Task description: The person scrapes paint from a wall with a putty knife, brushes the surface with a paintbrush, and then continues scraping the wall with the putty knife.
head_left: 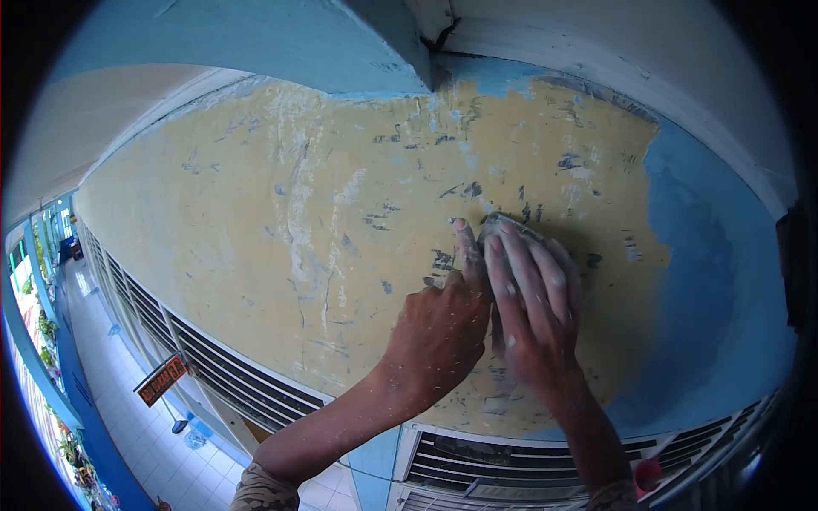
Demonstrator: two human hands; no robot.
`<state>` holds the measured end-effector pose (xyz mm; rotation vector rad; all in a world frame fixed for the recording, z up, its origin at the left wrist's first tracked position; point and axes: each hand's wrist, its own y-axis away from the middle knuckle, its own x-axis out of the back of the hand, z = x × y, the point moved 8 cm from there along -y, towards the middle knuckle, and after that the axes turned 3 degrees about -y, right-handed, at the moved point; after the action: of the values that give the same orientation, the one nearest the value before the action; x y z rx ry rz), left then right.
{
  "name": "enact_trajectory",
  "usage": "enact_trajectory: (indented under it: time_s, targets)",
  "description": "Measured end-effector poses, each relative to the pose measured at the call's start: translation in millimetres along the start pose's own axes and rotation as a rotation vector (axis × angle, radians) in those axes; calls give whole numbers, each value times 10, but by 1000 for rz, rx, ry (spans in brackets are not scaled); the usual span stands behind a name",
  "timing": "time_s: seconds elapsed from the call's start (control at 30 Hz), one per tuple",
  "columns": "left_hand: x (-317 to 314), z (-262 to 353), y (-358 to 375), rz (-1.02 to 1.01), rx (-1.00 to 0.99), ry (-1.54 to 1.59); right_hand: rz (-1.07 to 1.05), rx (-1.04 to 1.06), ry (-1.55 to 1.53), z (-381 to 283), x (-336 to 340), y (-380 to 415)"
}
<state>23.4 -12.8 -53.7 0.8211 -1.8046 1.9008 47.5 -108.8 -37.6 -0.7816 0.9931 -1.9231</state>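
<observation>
A wall (230,213) with a worn yellowish patch, white streaks and dark scuffs fills the view before me. My right hand (537,298), whitened with dust, presses with its fingers side by side over a flat, dark-edged tool (509,219). Only a thin rim of the tool shows above the fingertips; its kind is hidden. Close against it on the left is my left hand (443,319), index finger pointing up along the wall and the other fingers curled. Whatever those curled fingers hold is out of sight. Pale flecks dot the back of this hand and wrist.
Blue paint (690,281) borders the patch at right, and a blue beam (358,43) juts out above. Louvred windows (494,460) run below. At lower left lie a tiled walkway (153,434), a hanging sign (162,380) and plants. A red object (648,474) sits at lower right.
</observation>
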Motion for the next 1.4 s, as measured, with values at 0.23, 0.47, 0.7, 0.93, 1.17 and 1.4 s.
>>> enact_trajectory:
  time_s: [0.23,0.47,0.7,0.93,1.17,1.4]
  targets:
    - [410,104,-48,91,-40,287,72,303,143,343,-204,-537]
    - [953,196,228,688,-245,622,268,411,72,548,-65,-1016]
    - [717,12,103,724,-312,624,149,417,75,621,-199,-1137]
    - [696,214,84,947,-767,717,145,478,136,612,-216,-1125]
    - [697,143,-105,1077,-804,759,178,529,165,675,-253,-1299]
    - [663,84,3,1204,-797,826,152,631,254,540,-303,-1257]
